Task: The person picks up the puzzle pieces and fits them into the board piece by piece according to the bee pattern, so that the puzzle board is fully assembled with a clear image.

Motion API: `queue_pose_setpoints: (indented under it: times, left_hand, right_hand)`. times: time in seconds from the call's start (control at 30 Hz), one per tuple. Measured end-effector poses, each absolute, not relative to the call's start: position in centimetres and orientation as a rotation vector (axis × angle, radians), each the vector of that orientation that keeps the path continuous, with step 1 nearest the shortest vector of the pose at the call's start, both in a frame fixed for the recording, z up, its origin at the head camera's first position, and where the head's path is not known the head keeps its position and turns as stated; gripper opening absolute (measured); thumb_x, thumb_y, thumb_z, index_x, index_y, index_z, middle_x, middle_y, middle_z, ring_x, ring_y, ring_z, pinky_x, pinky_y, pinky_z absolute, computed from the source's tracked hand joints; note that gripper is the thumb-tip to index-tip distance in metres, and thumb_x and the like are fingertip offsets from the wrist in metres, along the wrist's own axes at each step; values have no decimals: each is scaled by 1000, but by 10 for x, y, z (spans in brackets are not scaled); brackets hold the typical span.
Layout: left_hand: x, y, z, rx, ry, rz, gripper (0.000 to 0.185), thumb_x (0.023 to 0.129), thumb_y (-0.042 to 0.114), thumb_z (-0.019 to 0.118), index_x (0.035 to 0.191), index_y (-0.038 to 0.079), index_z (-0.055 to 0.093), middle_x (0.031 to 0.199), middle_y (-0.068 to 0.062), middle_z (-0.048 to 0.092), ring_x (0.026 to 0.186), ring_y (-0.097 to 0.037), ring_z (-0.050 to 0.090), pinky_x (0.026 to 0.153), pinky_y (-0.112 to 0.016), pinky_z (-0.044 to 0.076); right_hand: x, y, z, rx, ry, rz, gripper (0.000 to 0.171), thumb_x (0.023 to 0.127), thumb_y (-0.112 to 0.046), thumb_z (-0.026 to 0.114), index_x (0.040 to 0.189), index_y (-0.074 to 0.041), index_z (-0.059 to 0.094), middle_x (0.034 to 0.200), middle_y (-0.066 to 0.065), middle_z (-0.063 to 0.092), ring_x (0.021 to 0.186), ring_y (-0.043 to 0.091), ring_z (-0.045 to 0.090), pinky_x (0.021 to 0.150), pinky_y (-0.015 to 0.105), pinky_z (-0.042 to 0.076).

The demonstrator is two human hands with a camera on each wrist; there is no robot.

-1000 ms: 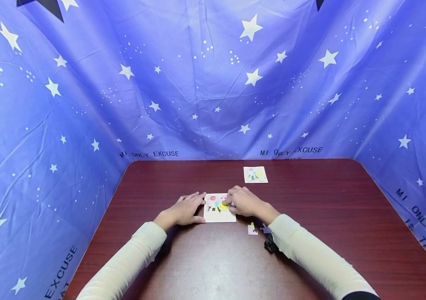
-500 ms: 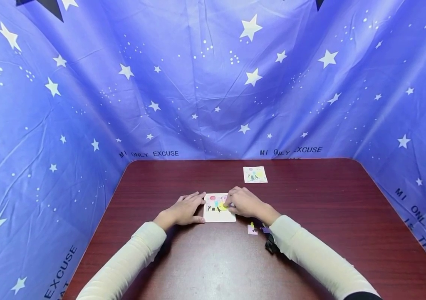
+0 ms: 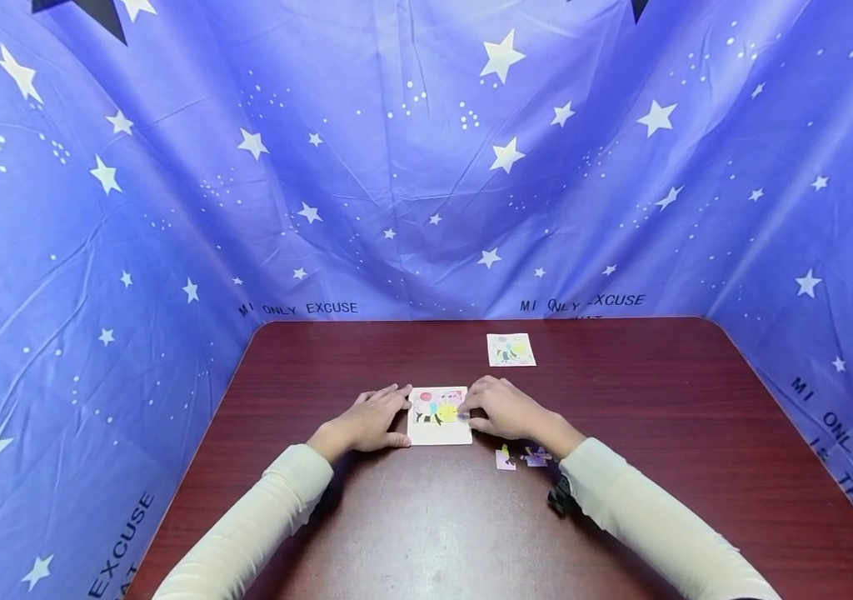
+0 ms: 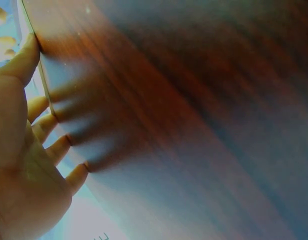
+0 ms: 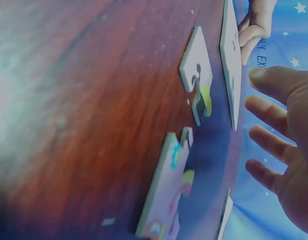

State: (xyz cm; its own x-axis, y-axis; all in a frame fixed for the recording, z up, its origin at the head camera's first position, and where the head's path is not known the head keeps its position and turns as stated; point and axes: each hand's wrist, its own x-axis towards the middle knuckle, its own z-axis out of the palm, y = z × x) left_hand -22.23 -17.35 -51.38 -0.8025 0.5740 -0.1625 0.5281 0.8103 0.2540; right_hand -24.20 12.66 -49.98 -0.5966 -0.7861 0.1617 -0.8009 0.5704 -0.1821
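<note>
The board (image 3: 437, 435) lies flat on the table (image 3: 411, 517) between the 2 hands. Its upper part carries a picture (image 3: 432, 408); a white strip along the near side is bare. The step in hand looks like seating a piece at the picture's right side.

The left hand (image 3: 368, 421) is spread wide, palm down, with thumb and fingertips at the board's left edge and nothing gripped. That is a good brace: firm enough to stop the board sliding left, with every finger off the picture.

The right hand (image 3: 505, 408) is at the right edge, its fingers loosely bent and their tips over the picture. The right wrist view shows nothing between thumb and fingers, but I can't make out the index tip, so whether it has hold of a piece I can't tell.

To do this well, line up tab and slot first, then press straight down; a sideways shove could lift the neighbours. A light fingertip pass along the seam should catch any raised corner.

At least 2 loose pieces, the pink piece (image 3: 505, 458) and the purple piece (image 3: 536, 457), lie apart, near the board's near right corner. The card (image 3: 512, 350) behind shows a similar print, handy for checking which way up each goes.
</note>
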Motion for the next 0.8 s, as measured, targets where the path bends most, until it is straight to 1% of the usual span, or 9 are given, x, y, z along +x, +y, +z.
queue_pose_setpoints:
  times: [0.13, 0.37, 0.63, 0.8]
  left_hand:
    - [-223, -173, -514, 849, 2767, 282, 67, 91, 54, 69, 142, 13, 53, 168, -8, 30, 155, -33, 29, 117, -59, 31]
    - [-222, -173, -513, 857, 2768, 287, 66, 91, 53, 69, 141, 12, 53, 167, -9, 31, 154, -35, 30, 116, -60, 32]
    - [-223, -173, -513, 849, 2766, 272, 66, 92, 53, 69, 142, 13, 52, 168, -9, 30, 155, -34, 29, 118, -59, 31]
    - [-223, -173, -515, 847, 2769, 265, 67, 91, 54, 69, 142, 13, 52, 168, -8, 30, 155, -33, 29, 118, -59, 31]
  right_hand:
    - [-238, 136, -498, 1348, -2753, 379, 24, 89, -24, 74, 112, -20, 79, 106, -3, 75, 108, 21, 64, 88, 46, 51]
    - [-227, 150, -493, 1363, -2746, 432, 24, 88, -27, 77, 111, -19, 79, 101, -8, 76, 101, 17, 65, 87, 43, 51]
    - [-216, 167, -497, 1350, -2756, 414, 28, 87, -29, 78, 114, -19, 78, 100, -8, 75, 98, 16, 63, 82, 40, 50]
    - [-210, 176, -498, 1338, -2750, 450, 30, 85, -30, 80, 113, -18, 78, 96, -9, 74, 96, 14, 61, 80, 39, 49]
